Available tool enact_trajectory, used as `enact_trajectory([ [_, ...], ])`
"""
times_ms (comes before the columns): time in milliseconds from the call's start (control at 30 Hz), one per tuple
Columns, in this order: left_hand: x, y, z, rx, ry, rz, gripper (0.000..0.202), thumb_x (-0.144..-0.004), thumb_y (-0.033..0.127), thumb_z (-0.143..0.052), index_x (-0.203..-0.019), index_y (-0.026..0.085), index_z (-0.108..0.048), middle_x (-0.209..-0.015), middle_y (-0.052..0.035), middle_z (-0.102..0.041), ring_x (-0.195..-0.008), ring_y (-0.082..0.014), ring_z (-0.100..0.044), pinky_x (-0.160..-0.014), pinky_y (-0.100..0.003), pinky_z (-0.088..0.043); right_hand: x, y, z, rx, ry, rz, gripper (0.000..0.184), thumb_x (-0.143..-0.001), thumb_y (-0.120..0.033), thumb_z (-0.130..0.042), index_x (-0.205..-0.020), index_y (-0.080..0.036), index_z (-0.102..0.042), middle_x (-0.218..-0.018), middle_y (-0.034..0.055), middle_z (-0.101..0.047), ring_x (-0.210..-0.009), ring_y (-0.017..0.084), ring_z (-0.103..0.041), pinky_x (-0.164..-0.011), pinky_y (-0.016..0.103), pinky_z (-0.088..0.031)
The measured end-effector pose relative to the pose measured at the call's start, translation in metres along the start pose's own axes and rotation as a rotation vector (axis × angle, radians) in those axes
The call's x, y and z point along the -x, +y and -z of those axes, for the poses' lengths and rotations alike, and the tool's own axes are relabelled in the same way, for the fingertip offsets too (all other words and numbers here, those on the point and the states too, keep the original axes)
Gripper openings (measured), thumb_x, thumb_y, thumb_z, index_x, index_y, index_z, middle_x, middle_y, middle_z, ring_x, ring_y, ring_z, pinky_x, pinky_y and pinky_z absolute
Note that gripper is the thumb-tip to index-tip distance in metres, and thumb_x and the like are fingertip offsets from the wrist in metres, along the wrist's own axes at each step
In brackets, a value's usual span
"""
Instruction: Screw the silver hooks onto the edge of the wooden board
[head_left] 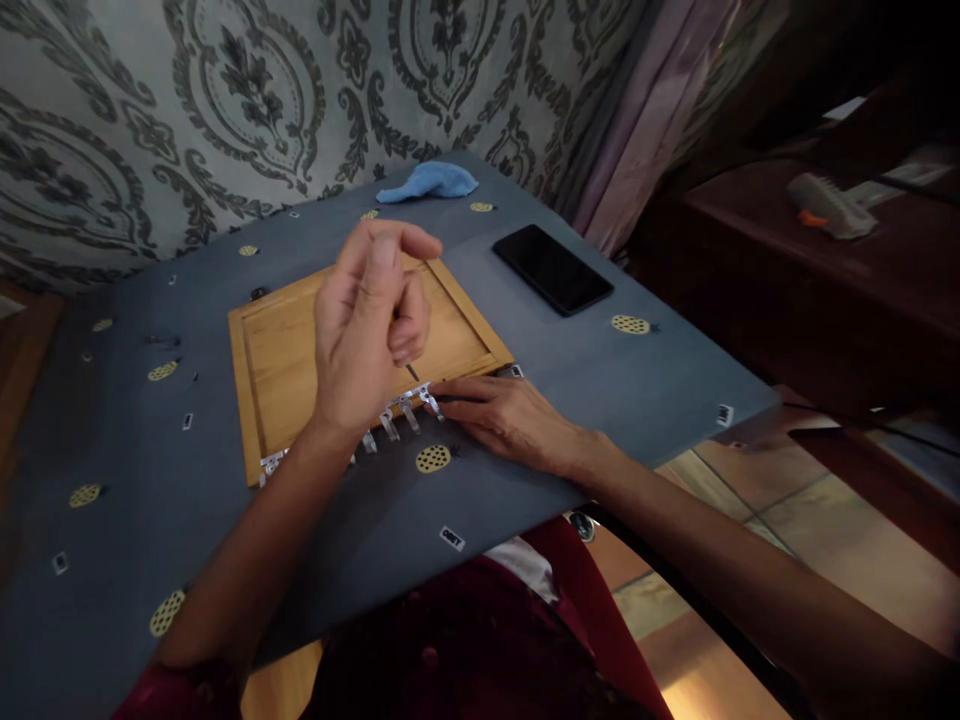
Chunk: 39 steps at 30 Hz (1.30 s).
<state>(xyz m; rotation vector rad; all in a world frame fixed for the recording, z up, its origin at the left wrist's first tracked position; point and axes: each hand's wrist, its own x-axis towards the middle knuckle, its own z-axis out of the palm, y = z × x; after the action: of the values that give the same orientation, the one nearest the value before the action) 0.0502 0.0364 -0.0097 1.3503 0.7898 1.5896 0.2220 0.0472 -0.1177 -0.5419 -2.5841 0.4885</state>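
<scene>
A wooden framed board [285, 350] lies flat on the table. Along its near edge runs a silver metal hook rail [388, 424] with several hooks hanging over the edge. My left hand [375, 300] is raised above the board, closed, with thumb and fingers curled round a slim tool. Only the dark thin shaft of this screwdriver [412, 372] shows, pointing down near the rail; its handle is mostly hidden by the hand. At the rail's right end, my right hand [510, 415] rests low, its fingertips pressed together on the metal by the last hook. My left forearm hides part of the rail.
The table [660, 390] has a grey cover printed with pineapples. A black phone [553, 268] lies right of the board, and a blue cloth [429, 182] at the back by the patterned wall covering. Small dark bits [161, 340] lie on the left.
</scene>
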Motion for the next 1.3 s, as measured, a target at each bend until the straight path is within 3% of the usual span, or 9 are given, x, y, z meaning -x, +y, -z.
enact_trajectory([
  [200,0.005,-0.013,-0.002,0.008,-0.100,0.028,0.032,-0.094,0.054,-0.062,-0.089,0.023,-0.063,-0.048,0.0086,-0.026,-0.039,-0.0070,-0.022,-0.038,-0.024,-0.018,-0.001,-0.001,0.001,0.006,-0.009,0.002,0.035,-0.098,-0.009,-0.047,-0.121,-0.019,-0.072,-0.136,0.0090,-0.069,-0.113,0.022,-0.071,-0.086,0.035,-0.059],
  [433,0.006,-0.015,-0.001,0.032,-0.129,0.055,0.027,-0.097,0.048,-0.060,-0.091,0.022,-0.063,-0.049,0.0088,-0.028,-0.039,-0.0068,-0.023,-0.038,-0.025,-0.020,-0.001,-0.001,0.001,0.011,-0.012,-0.018,0.036,-0.098,-0.010,-0.045,-0.119,-0.022,-0.072,-0.136,0.0056,-0.069,-0.111,0.020,-0.071,-0.083,0.032,-0.058],
  [600,0.006,-0.017,0.002,0.040,-0.189,0.067,0.023,-0.100,0.042,-0.056,-0.093,0.021,-0.062,-0.050,0.0087,-0.032,-0.040,-0.0065,-0.024,-0.039,-0.025,-0.021,-0.001,-0.001,0.001,0.014,0.008,0.014,0.033,-0.099,-0.012,-0.045,-0.117,-0.018,-0.073,-0.134,0.0093,-0.070,-0.110,0.021,-0.071,-0.084,0.032,-0.058],
  [967,0.007,-0.012,0.012,-0.066,-0.494,0.178,0.020,-0.099,0.035,-0.053,-0.105,0.021,-0.066,-0.053,0.0084,-0.033,-0.042,-0.0056,-0.029,-0.045,-0.023,-0.028,-0.001,-0.002,0.001,0.030,0.050,0.039,0.030,-0.100,-0.011,-0.048,-0.114,-0.017,-0.073,-0.122,0.0107,-0.074,-0.100,0.020,-0.072,-0.075,0.030,-0.055],
  [1300,0.005,-0.015,0.006,-0.102,-0.440,0.106,0.025,-0.103,0.035,-0.047,-0.097,0.020,-0.066,-0.052,0.0075,-0.035,-0.042,-0.0059,-0.028,-0.043,-0.022,-0.027,-0.002,-0.001,0.001,0.015,0.044,0.034,0.032,-0.099,-0.011,-0.046,-0.114,-0.018,-0.074,-0.126,0.0096,-0.073,-0.104,0.021,-0.072,-0.078,0.032,-0.055],
])
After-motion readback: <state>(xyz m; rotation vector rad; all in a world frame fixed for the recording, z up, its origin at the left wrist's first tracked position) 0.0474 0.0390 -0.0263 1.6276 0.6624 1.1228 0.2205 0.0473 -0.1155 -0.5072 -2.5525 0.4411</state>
